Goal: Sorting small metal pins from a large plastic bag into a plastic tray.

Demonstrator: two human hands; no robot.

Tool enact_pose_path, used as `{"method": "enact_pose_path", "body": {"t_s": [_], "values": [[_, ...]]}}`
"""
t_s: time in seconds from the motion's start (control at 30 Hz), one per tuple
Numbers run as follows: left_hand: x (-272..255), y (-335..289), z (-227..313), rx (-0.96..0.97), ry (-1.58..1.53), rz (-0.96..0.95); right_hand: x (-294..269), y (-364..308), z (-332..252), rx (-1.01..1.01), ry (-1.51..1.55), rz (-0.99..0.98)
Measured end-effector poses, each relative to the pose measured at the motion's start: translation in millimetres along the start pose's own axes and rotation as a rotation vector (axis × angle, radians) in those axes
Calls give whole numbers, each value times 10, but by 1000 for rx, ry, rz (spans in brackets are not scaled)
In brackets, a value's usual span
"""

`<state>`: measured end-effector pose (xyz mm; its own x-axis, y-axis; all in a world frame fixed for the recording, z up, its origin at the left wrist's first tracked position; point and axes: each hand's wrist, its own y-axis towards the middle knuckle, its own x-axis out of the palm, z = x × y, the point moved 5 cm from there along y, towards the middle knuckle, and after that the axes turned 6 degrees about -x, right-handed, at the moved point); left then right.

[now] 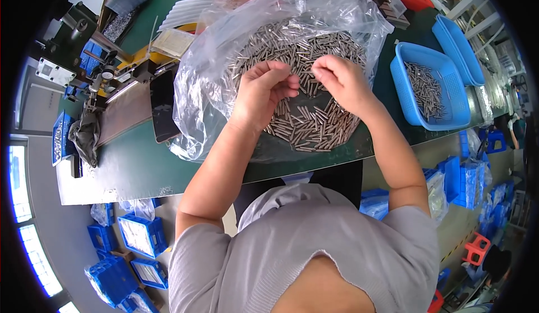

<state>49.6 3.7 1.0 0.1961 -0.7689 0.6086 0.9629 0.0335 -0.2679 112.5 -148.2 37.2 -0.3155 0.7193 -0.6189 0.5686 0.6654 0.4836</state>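
Silver-grey, perhaps brownish, metal pins (324, 128)

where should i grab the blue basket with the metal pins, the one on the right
I'd take the blue basket by its near-end rim, coming from the near side: nothing stands against that end, while a second blue basket crowds its right side. Metal pins lie loose inside, so keeping it level seems wise.

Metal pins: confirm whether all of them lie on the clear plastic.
No, some metal pins lie in a blue basket at right.
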Motion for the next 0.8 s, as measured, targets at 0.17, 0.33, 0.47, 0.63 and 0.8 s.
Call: {"method": "enact_pose_path", "body": {"t_s": [0.17, 0.33, 0.47, 0.63, 0.8], "values": [[44, 16, -69, -65, 34, -60, -56, -12, -25, 95, 143, -10], [55, 28, -114, -85, 43, -80, -45, -4, -74, 52, 103, -17], [71, 26, -129, -92, 26, -100, -51, -2, -84, 23, 75, 37], [79, 7, -136, -86, 5, -121, 4, -4, -120, 14, 106, -18], [114, -7, -123, -67, -11, -117, 152, -29, 35, 199, 389, -23]]}}
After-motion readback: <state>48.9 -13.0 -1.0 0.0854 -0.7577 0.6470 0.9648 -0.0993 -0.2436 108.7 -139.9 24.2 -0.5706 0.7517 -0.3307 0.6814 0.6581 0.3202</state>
